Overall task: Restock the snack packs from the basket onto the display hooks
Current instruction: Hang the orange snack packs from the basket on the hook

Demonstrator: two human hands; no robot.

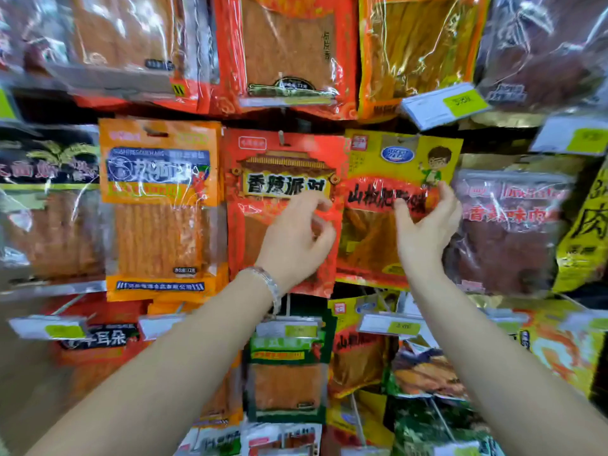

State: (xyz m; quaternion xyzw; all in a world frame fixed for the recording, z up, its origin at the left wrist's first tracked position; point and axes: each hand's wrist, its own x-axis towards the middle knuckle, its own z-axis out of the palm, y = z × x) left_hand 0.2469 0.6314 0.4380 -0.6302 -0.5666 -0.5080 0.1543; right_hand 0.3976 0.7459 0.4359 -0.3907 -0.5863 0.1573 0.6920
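Observation:
A red snack pack (pixel 283 172) hangs on a display hook (pixel 281 137) at the centre of the rack. To its right, a yellow snack pack (pixel 388 166) with a red band hangs on its own hook. My left hand (pixel 296 235), with a bracelet on the wrist, hovers in front of the red pack's lower half, fingers loosely curled and holding nothing. Spread in front of the yellow pack is my right hand (pixel 424 225), thumb and fingers apart, gripping nothing. The basket is out of view.
Packs crowd the rack on every side: an orange pack (pixel 158 199) to the left, a clear dark-red pack (pixel 506 225) to the right, and rows above and below. Price tags (pixel 444 103) on hook ends jut out toward me; another tag (pixel 388 325) sits under my right forearm.

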